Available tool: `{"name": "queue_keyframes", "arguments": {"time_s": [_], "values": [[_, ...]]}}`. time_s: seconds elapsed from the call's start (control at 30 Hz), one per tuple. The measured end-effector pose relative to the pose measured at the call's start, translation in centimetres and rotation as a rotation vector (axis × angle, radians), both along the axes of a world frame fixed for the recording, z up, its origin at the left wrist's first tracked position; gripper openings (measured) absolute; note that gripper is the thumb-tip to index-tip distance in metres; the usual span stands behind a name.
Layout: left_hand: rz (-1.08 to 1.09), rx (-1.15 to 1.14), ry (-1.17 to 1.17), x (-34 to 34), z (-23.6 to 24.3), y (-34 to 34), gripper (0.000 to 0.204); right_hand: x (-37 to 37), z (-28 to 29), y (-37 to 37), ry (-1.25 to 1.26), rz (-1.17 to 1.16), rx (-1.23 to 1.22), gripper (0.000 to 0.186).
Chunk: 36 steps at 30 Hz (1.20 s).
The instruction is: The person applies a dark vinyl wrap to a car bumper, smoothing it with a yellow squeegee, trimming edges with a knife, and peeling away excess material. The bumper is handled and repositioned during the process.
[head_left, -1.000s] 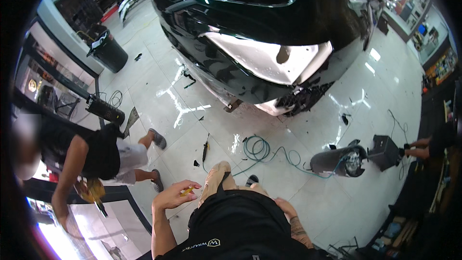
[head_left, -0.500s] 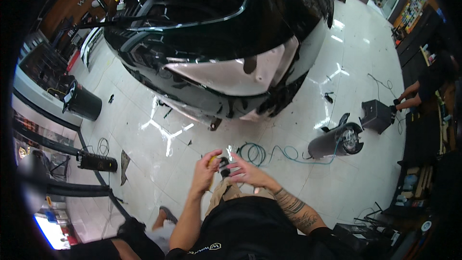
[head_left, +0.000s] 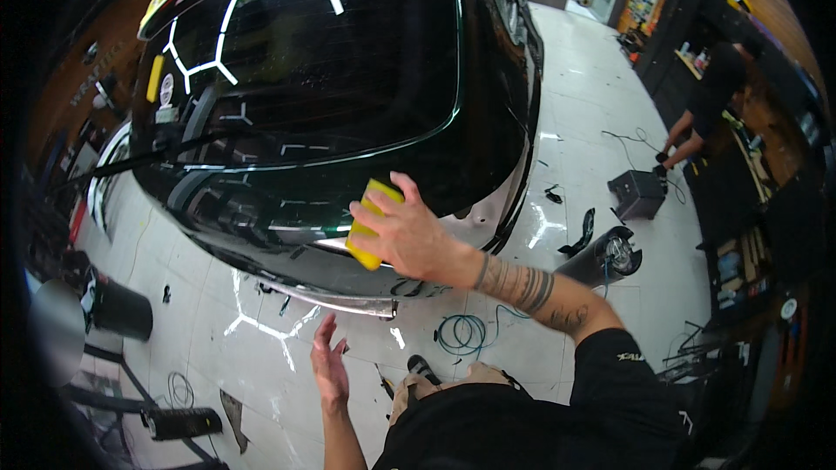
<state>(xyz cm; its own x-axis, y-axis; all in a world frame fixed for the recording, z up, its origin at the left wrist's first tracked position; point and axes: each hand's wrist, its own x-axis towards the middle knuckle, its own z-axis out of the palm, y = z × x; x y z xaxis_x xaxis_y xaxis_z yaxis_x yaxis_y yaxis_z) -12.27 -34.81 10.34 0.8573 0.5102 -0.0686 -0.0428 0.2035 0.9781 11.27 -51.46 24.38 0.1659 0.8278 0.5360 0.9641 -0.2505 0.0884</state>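
My right hand [head_left: 409, 235] grips a yellow squeegee [head_left: 364, 244], a flat rectangular block, with the fingers over its face. It is at the rear of a dark glossy car [head_left: 348, 165], by the tailgate's lower part; whether the squeegee touches the panel I cannot tell. Behind my wrist, a pale bare section [head_left: 486, 216] of the bodywork partly shows. Lower down, my left hand [head_left: 328, 364] hangs over the floor with its fingers stretched out and nothing visible in it.
A coiled teal hose [head_left: 460, 334] lies on the tiled floor [head_left: 287, 392] near my feet. To the right stand a black cylinder [head_left: 601, 259] and a dark box [head_left: 637, 194], with another person [head_left: 718, 87] bending over it. On the left is a black bin [head_left: 122, 305].
My hands were together in front of my body, with yellow showing at the left one. Now the right has reached up to the car with the squeegee, and the left is apart and lower.
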Motion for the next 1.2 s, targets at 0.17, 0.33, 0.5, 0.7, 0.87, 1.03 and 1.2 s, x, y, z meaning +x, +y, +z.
{"name": "queue_keyframes", "arguments": {"time_s": [0.17, 0.33, 0.5, 0.7, 0.87, 1.03, 1.2], "values": [[0.088, 0.085, 0.164, -5.2, -3.0, 7.1, 0.070, 8.1, -2.7, -11.4, -0.040, -0.120, -0.005, 0.016], [0.180, 0.011, 0.239, -9.4, -6.5, 11.4, 0.054, 7.6, -6.7, -31.6, 0.083, -0.767, -0.515, 0.019], [0.082, 0.009, 0.202, -4.0, -3.3, 12.6, 0.035, 4.1, -3.4, -21.0, 0.208, -0.771, 0.223, 0.044], [0.009, 0.208, 0.224, -0.3, -0.5, 12.4, 0.029, 1.8, -4.0, -7.4, 0.018, -0.487, 0.265, 0.044], [0.055, 0.170, 0.340, -4.3, -3.2, 11.1, 0.045, 11.8, -3.3, -10.6, 0.168, -0.733, 0.521, 0.039], [0.184, 0.166, 0.393, -6.2, -4.5, 6.6, 0.045, 18.0, -3.2, -18.2, 0.439, -0.723, 0.668, 0.040], [0.204, 0.075, 0.383, -2.5, -5.0, 1.3, 0.042, 13.7, -7.7, -21.0, 0.791, -0.617, 0.699, 0.050]]}}
